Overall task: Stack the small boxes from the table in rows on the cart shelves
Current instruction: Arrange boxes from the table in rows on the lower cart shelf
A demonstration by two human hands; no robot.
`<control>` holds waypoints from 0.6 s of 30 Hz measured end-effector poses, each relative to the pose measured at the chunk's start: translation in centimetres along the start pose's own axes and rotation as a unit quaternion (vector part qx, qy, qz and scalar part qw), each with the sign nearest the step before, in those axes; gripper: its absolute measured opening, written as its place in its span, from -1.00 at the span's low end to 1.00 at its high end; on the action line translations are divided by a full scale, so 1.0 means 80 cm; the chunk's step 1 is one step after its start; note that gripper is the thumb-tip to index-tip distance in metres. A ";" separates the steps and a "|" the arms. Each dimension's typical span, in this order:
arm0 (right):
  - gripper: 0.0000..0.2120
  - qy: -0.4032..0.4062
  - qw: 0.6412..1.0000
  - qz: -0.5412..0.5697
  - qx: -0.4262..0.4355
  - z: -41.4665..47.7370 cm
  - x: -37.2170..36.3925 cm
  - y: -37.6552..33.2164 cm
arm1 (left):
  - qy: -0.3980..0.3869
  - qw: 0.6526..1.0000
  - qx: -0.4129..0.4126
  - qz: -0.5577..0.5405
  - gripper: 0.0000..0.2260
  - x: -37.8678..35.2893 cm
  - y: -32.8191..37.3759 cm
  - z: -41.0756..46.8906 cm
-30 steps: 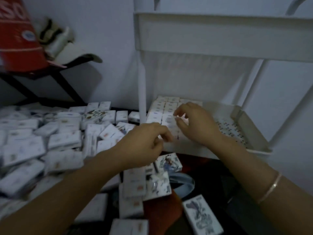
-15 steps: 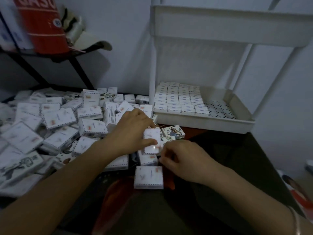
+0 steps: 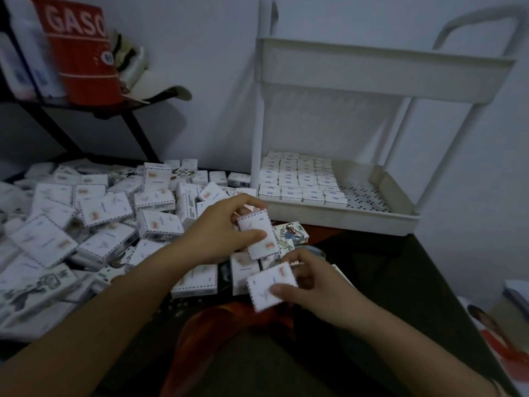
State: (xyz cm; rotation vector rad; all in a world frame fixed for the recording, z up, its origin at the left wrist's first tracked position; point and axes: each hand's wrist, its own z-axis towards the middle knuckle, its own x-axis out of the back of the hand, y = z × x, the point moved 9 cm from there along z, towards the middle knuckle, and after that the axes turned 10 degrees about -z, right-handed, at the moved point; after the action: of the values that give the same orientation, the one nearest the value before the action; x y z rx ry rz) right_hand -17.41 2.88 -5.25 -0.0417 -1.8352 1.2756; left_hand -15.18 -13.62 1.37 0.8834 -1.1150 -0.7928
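**Inspector:** Status of the small boxes?

**Onlooker:** 1 box is pinched in the left hand, thumb across its face, raised just above the pile. A 2nd box is gripped in the right hand, fingers curled round its edges, held over the near side of the table. Both hands are grasping cargo; neither is free.

**Inspector:** What is already shelved?

**Onlooker:** A block of boxes sits in tidy rows on the lower shelf of the white cart, packed towards its left and back walls. I count 4 across at the front edge; the depth I cannot count reliably. The perforated floor on the right of that shelf is bare. Of the upper shelf I see only the outer wall, so its contents cannot be told.

**Inspector:** Work outstanding?

**Onlooker:** Considerable, in my judgement. A loose heap of boxes lies on the dark table left of the cart, tilted and overlapping, a few with the printed side up. It far outnumbers what is shelved. The 2 boxes in hand are not yet placed, and the open strip on the lower shelf looks like the next place for them.

**Inspector:** Anything else nearby?

**Onlooker:** A red container marked GASO stands on a dark rack behind the heap, no part of this job
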 end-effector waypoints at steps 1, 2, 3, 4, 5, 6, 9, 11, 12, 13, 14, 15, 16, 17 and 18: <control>-0.74 0.009 1.000 0.015 0.004 -0.002 0.010 0.000 | -0.005 1.000 0.007 -0.026 -0.63 -0.002 0.001 0.003; -0.79 0.023 0.999 0.024 0.005 -0.004 0.023 0.001 | -0.010 0.998 0.015 -0.056 -0.64 -0.006 0.003 0.007; -0.82 0.040 0.999 0.035 0.004 -0.005 0.036 0.004 | -0.014 0.995 0.027 -0.091 -0.66 -0.010 0.003 0.011; -0.84 0.057 0.997 0.047 -0.002 -0.007 0.049 0.008 | -0.016 0.991 0.043 -0.125 -0.68 -0.014 0.003 0.016; -0.84 0.070 0.996 0.054 -0.009 -0.007 0.063 0.013 | -0.019 0.986 0.059 -0.155 -0.69 -0.019 0.002 0.022; -0.83 0.082 0.995 0.053 -0.015 -0.008 0.077 0.018 | -0.024 0.980 0.076 -0.180 -0.70 -0.024 0.001 0.028; -0.79 0.114 0.992 0.048 -0.032 -0.007 0.118 0.033 | -0.042 0.964 0.109 -0.240 -0.72 -0.043 0.003 0.051; -0.77 0.135 0.988 0.058 -0.040 -0.003 0.144 0.041 | -0.042 0.947 0.128 -0.292 -0.72 -0.057 0.005 0.069; -0.76 0.143 0.987 0.065 -0.036 -0.001 0.155 0.043 | -0.040 0.935 0.140 -0.324 -0.73 -0.064 0.007 0.077; -0.75 0.147 0.986 0.069 -0.024 0.003 0.164 0.043 | -0.039 0.925 0.147 -0.348 -0.73 -0.072 0.009 0.086; -0.74 0.148 0.986 0.070 -0.010 0.007 0.173 0.040 | -0.041 0.918 0.151 -0.365 -0.72 -0.080 0.012 0.095; -0.73 0.148 0.986 0.070 0.004 0.012 0.179 0.037 | -0.043 0.914 0.149 -0.375 -0.69 -0.087 0.014 0.105; -0.73 0.148 0.986 0.071 0.016 0.017 0.186 0.035 | -0.042 0.912 0.148 -0.380 -0.67 -0.094 0.017 0.113; -0.73 0.149 0.986 0.075 0.025 0.024 0.192 0.033 | -0.038 0.914 0.142 -0.379 -0.68 -0.100 0.018 0.123; -0.74 0.152 0.985 0.080 0.030 0.031 0.198 0.032 | -0.031 0.919 0.133 -0.370 -0.73 -0.104 0.021 0.132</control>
State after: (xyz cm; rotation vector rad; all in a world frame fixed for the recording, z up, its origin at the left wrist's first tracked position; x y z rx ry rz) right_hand -29.95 9.77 2.51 -0.3388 -1.5552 1.3515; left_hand -27.32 -7.56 1.55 1.5622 -0.9471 -1.3098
